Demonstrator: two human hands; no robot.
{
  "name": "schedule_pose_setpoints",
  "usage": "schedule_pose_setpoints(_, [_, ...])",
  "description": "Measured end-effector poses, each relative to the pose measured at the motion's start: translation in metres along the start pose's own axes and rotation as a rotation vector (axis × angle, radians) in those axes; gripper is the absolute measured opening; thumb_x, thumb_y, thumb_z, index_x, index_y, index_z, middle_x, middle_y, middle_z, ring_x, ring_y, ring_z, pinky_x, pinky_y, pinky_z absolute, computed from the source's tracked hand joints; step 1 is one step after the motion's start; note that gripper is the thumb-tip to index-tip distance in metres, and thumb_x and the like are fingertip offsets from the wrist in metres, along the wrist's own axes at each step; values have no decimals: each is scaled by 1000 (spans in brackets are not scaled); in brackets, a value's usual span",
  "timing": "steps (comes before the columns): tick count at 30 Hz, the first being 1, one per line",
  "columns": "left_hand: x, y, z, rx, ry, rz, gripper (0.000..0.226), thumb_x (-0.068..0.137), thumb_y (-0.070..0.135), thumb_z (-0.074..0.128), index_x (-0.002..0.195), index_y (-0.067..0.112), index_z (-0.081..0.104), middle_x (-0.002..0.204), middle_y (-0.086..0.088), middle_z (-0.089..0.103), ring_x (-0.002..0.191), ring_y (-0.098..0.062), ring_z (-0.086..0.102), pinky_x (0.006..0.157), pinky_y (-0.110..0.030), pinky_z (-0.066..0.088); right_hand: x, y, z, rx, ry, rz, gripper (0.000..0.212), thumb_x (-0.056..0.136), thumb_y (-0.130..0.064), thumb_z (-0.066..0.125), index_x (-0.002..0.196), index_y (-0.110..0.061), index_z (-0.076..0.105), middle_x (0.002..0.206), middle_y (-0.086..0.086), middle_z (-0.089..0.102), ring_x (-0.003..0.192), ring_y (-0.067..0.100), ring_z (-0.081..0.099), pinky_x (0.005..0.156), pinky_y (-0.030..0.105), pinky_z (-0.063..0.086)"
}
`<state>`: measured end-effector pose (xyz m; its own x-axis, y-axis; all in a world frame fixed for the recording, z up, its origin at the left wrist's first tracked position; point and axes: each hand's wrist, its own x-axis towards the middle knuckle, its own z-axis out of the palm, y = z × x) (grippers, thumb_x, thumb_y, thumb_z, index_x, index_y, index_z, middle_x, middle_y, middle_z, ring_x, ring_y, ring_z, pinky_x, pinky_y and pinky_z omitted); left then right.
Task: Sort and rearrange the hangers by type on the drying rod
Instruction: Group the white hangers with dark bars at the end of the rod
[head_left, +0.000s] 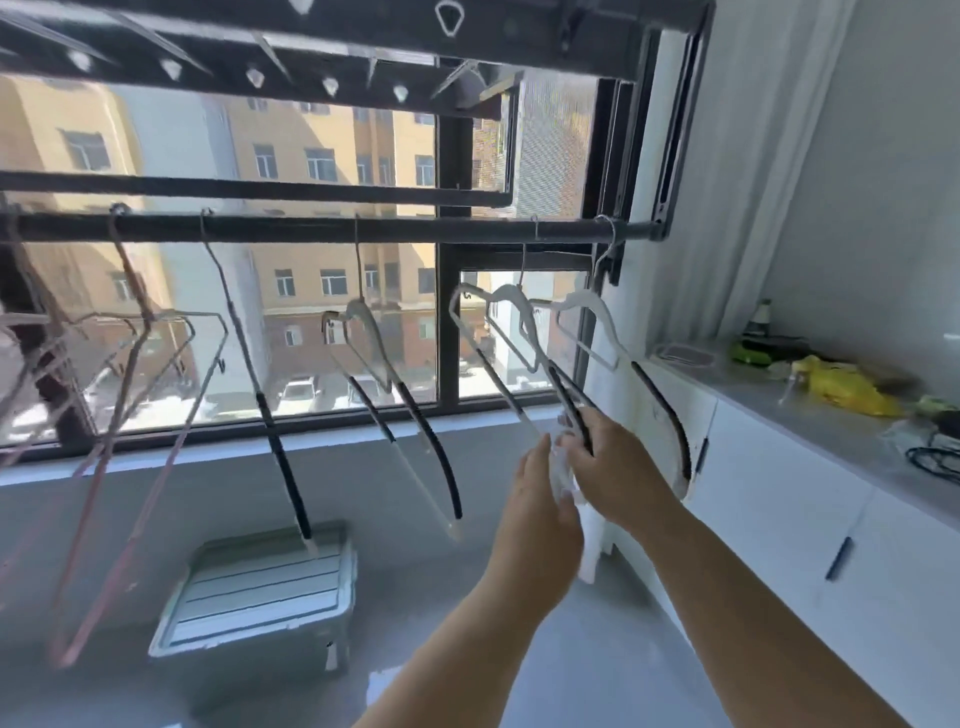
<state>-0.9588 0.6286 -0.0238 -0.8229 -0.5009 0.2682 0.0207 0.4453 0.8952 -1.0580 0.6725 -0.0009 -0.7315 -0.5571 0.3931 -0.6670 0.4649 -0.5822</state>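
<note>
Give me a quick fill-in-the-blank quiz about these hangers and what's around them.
1. The right hand grips a white hanger by its ____ padded part.
2. The pink hangers hang toward the ____ end of the drying rod.
3. The storage box stands on the ____.
Missing words: black; left; floor.

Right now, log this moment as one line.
stage: sorting | right hand grips white hanger by black sleeve | left hand at its white tip, grip unclear | pink hangers left on rod
</note>
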Motion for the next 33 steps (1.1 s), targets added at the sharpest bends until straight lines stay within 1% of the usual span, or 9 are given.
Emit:
schedule_pose_setpoints(5, [17,-7,22,-59,128,-38,61,88,-5,35,143,17,18,149,-2,26,136,-13,28,113,-26,23,16,1,-10,351,124,-34,24,99,-18,32,101,-8,54,85,1,70,65,11,69,68,27,54])
schedule_pose_setpoints(8, [23,-10,25,-43,155,-62,63,90,-1,36,145,18,13,152,0,20,136,-13,29,108,-20,24,43,-9,-15,397,175,-116,26,98,-14,33,108,-5,55,93,7,69,66,18,70,70,37,57])
schedule_pose_setpoints(11, [22,-15,21,-3,166,-99,65,91,2,37,146,20,8,154,1,15,121,-8,42,90,-11,30,65,-22,-6,461,97,-80,28,97,-9,32,112,-1,54,99,13,66,72,27,69,75,44,57])
schedule_pose_setpoints(15, [17,-31,14,54,194,-164,68,91,2,37,146,19,3,153,-4,16,139,-17,23,110,-24,21,53,-14,18,549,-71,44,28,97,-8,32,114,1,53,94,11,60,57,19,63,66,37,58])
schedule_pose_setpoints(18, [11,-44,6,76,223,-210,66,91,2,37,147,17,3,154,-7,17,140,-18,21,101,-13,16,23,16,30,499,-87,77,24,96,-12,38,109,-8,58,93,5,66,50,13,53,54,28,51])
schedule_pose_setpoints(23, [6,-71,-31,323,242,-387,62,96,19,40,144,1,6,150,-23,16,140,-32,15,115,-37,12,-33,75,18,627,-122,121,16,90,-18,55,82,-26,67,77,-3,73,37,6,32,39,20,31])
schedule_pose_setpoints(27, [7,-112,-77,593,178,-469,62,92,38,44,145,25,14,155,-8,10,142,-31,7,117,-48,5,-56,109,9,841,-283,221,15,89,-12,55,94,-11,69,77,7,74,33,8,25,36,16,20])
schedule_pose_setpoints(30, [0,-119,-96,702,83,-524,32,93,41,43,120,26,51,131,2,51,126,-28,37,111,-57,11,-63,122,13,873,-318,220,16,89,-8,54,96,-8,68,77,9,73,32,7,25,35,13,21])
schedule_pose_setpoints(33, [-15,-112,-107,677,-55,-513,24,96,33,40,100,18,59,84,8,59,85,-19,52,100,-46,29,-64,128,23,757,-226,217,13,88,-9,58,89,-15,70,78,6,72,44,8,44,41,14,37])
